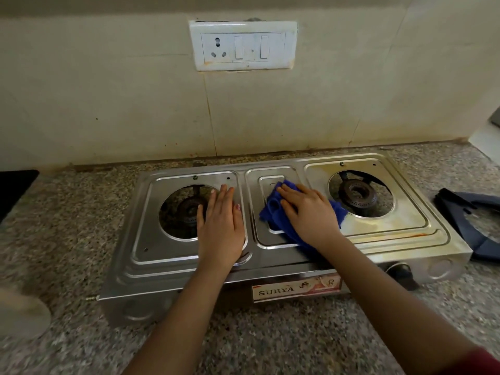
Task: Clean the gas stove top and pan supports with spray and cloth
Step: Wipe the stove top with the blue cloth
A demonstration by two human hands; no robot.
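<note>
Speckled granite desk (270,342), brown and grey, backed by a cream tiled wall (108,104) with stained grout lines and small spots near the base. White switch plate (243,46) on the wall above, one socket and two rocker switches, grimy at its edges. Steel two-burner gas stove (173,269) stands close to the desk's back edge, slightly askew, label (295,288) reading "SURYA" on its front, one dark knob (401,272) toward its right. Left burner (189,209) and right burner (357,196) sit exposed in round openings; right panel shows yellow-brown staining and an orange streak along its front. Left hand (220,226) released, flat on the stove top, fingers straight, overlapping the left opening's right rim. Right hand (305,212) also flat, fingers straight, pressing a blue cloth (269,212) onto the stove's centre panel. Dark pan support (460,201) lies on the desk just beside the stove's right end. Black object (16,190) at the desk's left edge, cut off; blurred pale round shape (21,312) at the front left, cannot tell what
</note>
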